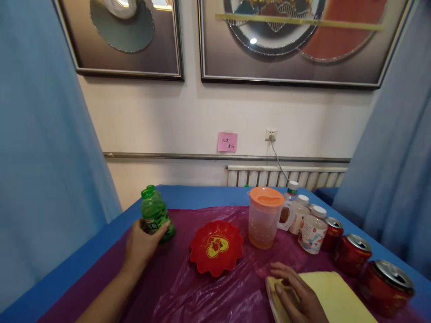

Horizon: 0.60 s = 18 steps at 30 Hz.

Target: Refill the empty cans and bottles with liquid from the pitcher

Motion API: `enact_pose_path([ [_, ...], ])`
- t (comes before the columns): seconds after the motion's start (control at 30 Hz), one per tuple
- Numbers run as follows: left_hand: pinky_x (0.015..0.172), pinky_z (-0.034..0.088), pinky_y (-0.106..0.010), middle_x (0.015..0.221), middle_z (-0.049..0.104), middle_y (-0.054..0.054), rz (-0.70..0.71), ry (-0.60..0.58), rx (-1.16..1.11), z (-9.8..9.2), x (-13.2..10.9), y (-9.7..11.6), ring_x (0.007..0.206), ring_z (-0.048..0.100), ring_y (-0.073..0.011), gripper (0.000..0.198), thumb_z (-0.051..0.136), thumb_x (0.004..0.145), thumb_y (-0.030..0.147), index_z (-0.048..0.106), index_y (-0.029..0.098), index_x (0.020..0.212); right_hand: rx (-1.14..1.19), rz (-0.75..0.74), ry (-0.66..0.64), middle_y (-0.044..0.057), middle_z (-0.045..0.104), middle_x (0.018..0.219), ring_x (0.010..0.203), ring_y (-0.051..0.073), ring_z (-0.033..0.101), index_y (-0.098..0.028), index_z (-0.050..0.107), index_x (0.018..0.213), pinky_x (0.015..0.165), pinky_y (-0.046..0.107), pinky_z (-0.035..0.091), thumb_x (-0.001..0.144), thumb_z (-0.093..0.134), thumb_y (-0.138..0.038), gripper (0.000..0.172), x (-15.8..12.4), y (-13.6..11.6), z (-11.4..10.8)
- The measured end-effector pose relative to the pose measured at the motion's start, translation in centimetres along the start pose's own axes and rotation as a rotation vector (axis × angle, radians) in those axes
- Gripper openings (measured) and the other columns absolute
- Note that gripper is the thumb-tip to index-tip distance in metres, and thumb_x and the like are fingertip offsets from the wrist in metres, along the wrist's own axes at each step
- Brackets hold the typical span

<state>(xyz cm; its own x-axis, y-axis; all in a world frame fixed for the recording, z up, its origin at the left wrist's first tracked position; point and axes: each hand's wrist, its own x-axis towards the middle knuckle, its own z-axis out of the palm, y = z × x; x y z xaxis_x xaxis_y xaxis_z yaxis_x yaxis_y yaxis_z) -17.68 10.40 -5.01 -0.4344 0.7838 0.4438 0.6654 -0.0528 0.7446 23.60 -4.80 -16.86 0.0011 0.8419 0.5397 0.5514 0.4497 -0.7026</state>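
Note:
My left hand (143,244) is wrapped round a green bottle (155,215) at the left of the table; a second green bottle top shows just behind it. My right hand (296,294) rests on the left edge of a yellow cloth or pad (336,296), fingers slightly bent and partly spread; nothing shows in its grip. Between the hands lies a red scalloped plate (202,251) with a yellow heart pattern. A clear pitcher (261,226) with an orange lid stands right of the plate, holding a little liquid.
Behind the pitcher stand a bottle (292,190) and white-capped jars (312,233). Red cans (385,289) line the right side. A purple plastic sheet (188,296) covers much of the blue table (67,269). Blue curtains hang on both sides; a radiator (303,177) is behind.

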Motion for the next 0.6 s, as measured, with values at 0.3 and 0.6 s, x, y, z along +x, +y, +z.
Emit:
enact_pose_path([
  [0.3, 0.088, 0.055, -0.044, 0.11, 0.074, -0.013, 0.238, -0.334, -0.12, 6.5, -4.2, 6.8, 0.101, 0.07, -0.0325, 0.066, 0.072, 0.067, 0.061, 0.063, 0.017, 0.114, 0.149, 0.326, 0.462, 0.017, 0.064, 0.129, 0.115, 0.029, 0.065, -0.016, 0.057, 0.128, 0.096, 0.043, 0.055, 0.088, 0.061, -0.053, 0.056, 7.7, 0.5, -4.0],
  [0.6, 0.091, 0.049, -0.047, 0.1, 0.075, -0.011, 0.555, -0.295, 0.032, 9.7, -4.3, 2.9, 0.097, 0.068, -0.0336, 0.059, 0.066, 0.074, 0.067, 0.068, 0.02, 0.109, 0.239, 0.377, 0.436, 0.012, 0.074, 0.104, 0.098, 0.031, 0.069, -0.02, 0.07, 0.098, 0.082, 0.041, 0.056, 0.076, 0.065, -0.07, 0.055, 15.0, 3.4, -5.4],
])
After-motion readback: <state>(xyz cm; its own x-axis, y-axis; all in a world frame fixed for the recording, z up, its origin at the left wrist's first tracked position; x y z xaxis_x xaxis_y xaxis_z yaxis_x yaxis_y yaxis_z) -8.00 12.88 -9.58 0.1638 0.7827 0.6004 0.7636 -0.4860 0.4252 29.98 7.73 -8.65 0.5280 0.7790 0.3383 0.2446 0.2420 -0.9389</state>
